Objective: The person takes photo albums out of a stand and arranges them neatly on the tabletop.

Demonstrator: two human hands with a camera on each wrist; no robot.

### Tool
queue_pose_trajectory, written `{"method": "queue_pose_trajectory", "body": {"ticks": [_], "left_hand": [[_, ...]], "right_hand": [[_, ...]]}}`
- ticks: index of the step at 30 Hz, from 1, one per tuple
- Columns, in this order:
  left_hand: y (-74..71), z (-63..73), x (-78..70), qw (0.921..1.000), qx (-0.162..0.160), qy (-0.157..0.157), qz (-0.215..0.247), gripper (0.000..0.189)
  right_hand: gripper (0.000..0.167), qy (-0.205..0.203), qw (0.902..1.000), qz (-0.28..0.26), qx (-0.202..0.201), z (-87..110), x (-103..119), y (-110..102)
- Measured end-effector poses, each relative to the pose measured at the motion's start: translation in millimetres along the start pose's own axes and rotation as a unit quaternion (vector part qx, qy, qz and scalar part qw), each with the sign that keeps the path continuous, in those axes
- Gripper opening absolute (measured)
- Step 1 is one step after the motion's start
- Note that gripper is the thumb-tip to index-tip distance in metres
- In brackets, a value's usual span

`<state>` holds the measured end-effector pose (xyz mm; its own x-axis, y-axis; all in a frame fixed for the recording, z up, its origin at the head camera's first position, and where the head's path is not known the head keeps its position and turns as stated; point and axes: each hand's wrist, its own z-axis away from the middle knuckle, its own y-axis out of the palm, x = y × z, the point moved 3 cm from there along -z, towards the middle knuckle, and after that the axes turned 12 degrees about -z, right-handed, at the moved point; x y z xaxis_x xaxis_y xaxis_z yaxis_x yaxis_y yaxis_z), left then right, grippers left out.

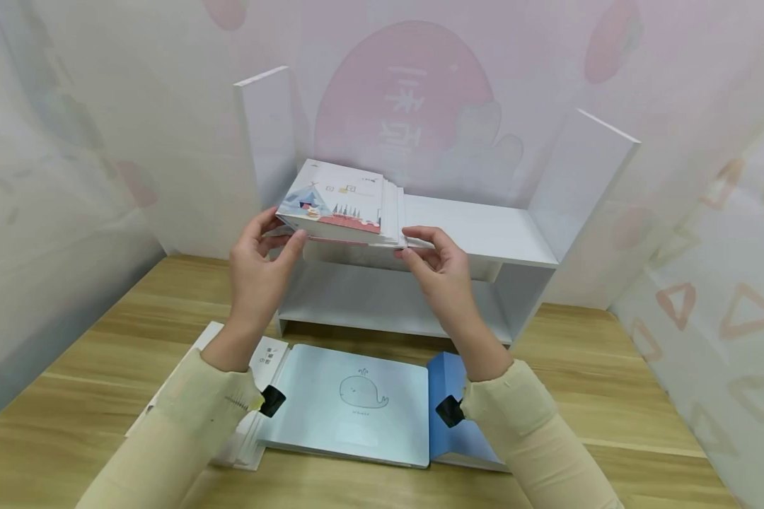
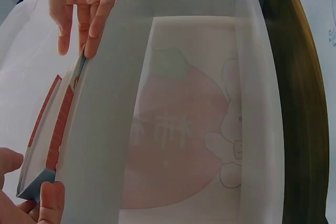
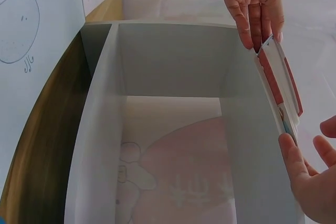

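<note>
A stack of books point(image 1: 331, 201), the top cover printed with a blue tent and small trees, lies at the left of the white shelf's upper board. My left hand point(image 1: 261, 258) grips its left front corner, the thumb along the front side. At the other end, my right hand point(image 1: 439, 265) pinches the edge of the lower, thinner books between thumb and fingers. In the left wrist view the red-and-white side of the stack point(image 2: 60, 124) runs along the board's edge between both hands. The right wrist view shows the stack point(image 3: 278, 77) there too, fingertips at its ends.
The white shelf point(image 1: 395, 300) has two upright side panels and a lower compartment. On the wooden table point(image 1: 586, 396) before it lie a pale blue book with a whale drawing point(image 1: 356, 431), white books point(image 1: 267, 360) to its left and a blue book point(image 1: 446, 396) to its right.
</note>
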<state>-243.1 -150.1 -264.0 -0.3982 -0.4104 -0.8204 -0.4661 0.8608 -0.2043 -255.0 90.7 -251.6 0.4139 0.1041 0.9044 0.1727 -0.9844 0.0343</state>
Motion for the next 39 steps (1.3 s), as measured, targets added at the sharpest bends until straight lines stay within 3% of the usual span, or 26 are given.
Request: {"method": "queue_pose_trajectory", "body": {"ticks": [14, 24, 34, 39], "left_hand": [[5.5, 2.7, -6.4, 0.9979, -0.017, -0.015, 0.060, 0.045], [6.1, 8.7, -15.3, 0.9979, -0.047, -0.002, 0.045, 0.043], [7.7, 11.2, -18.3, 0.9975, -0.060, 0.004, 0.038, 0.035], [4.3, 12.5, -19.3, 0.9967, -0.069, 0.002, 0.042, 0.028]], "right_hand": [[0.033, -0.032, 0.9994, -0.014, 0.006, -1.1, 0.4, 5.1], [0.032, -0.055, 0.9983, -0.018, 0.010, 2.5, 3.2, 8.2], [0.038, -0.046, 0.9989, 0.009, 0.000, -1.3, -2.6, 8.6], [0.036, -0.078, 0.9966, 0.021, -0.014, 3.1, -6.1, 6.9]]}}
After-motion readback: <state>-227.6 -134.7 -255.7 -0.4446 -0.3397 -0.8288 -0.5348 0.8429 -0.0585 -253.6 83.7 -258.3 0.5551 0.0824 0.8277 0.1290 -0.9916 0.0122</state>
